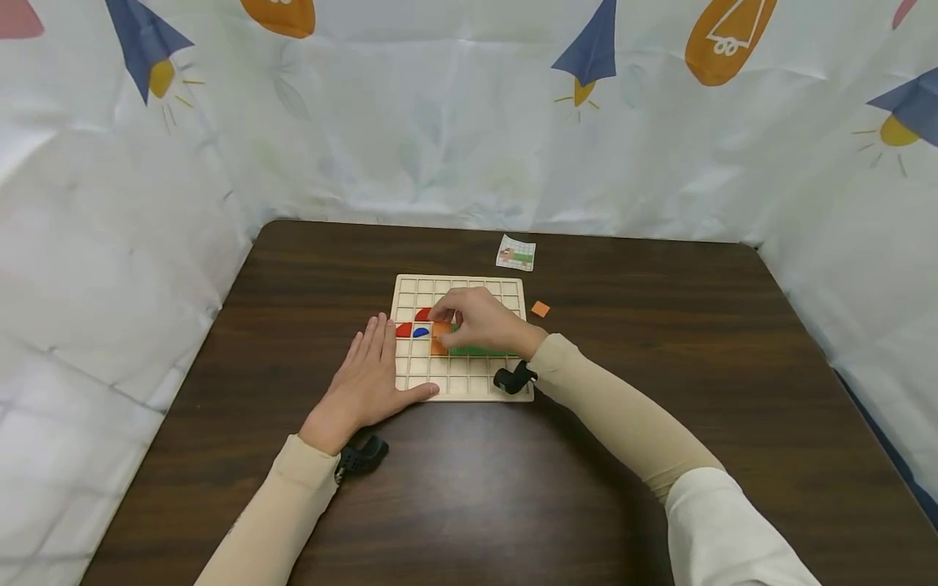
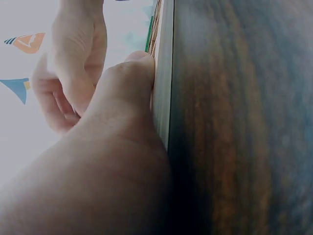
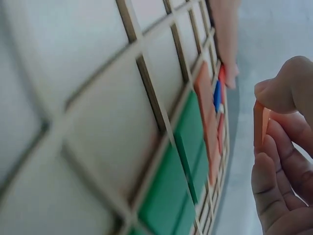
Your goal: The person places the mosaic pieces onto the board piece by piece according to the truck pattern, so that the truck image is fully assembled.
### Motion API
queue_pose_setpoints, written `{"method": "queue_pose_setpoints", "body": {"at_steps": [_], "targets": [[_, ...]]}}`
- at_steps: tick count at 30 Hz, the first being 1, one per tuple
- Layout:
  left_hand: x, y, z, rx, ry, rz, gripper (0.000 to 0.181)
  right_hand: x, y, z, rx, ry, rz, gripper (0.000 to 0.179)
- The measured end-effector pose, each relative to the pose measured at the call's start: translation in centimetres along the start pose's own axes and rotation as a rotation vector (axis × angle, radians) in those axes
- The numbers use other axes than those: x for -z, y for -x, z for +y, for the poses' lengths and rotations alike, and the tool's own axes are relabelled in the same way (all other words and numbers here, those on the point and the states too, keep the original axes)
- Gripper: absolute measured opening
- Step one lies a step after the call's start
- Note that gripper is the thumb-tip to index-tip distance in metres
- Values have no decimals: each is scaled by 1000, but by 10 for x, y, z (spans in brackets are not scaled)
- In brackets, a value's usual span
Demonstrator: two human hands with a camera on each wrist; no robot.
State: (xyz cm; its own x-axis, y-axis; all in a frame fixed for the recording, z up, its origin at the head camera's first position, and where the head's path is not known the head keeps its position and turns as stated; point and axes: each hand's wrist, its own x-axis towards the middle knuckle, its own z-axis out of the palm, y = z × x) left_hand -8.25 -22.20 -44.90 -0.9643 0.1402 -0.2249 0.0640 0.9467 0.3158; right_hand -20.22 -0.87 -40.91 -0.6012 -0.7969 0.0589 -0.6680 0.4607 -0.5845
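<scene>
A pale wooden grid board (image 1: 410, 370) lies on the table, with coloured tiles set in its squares. My left hand (image 1: 366, 378) rests with straight fingers along the board's left edge, its thumb at the front edge. Over the board, my right hand (image 1: 487, 321) pinches an orange tile (image 3: 258, 125) between thumb and fingers, apart from the board. Below it sit orange tiles (image 3: 205, 105) beside green tiles (image 3: 164, 188). To their left are red pieces (image 1: 404, 330) and a blue half-round piece (image 1: 421, 332). My right hand partly hides the green row in the head view.
A loose orange tile (image 1: 540, 309) lies on the dark table (image 1: 623, 285), just right of the board. Behind the board is a small printed card (image 1: 516, 253) with a coloured grid picture. A patterned white curtain (image 1: 469, 122) hangs beyond the table's far edge.
</scene>
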Motion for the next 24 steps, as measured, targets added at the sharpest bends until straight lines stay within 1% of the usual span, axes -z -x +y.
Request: {"method": "queue_pose_setpoints", "body": {"at_steps": [6, 11, 16, 24], "targets": [[1, 0, 0, -14, -4, 2, 133, -14, -13, -6, 21, 23, -58, 30], [1, 0, -1, -16, -9, 5, 132, -23, -22, -11, 38, 51, -87, 25], [1, 1, -1, -14, -6, 4, 132, -27, -25, -14, 59, 73, -99, 23], [0, 1, -2, -13, -8, 5, 132, -28, -25, -14, 61, 44, -110, 24]]}}
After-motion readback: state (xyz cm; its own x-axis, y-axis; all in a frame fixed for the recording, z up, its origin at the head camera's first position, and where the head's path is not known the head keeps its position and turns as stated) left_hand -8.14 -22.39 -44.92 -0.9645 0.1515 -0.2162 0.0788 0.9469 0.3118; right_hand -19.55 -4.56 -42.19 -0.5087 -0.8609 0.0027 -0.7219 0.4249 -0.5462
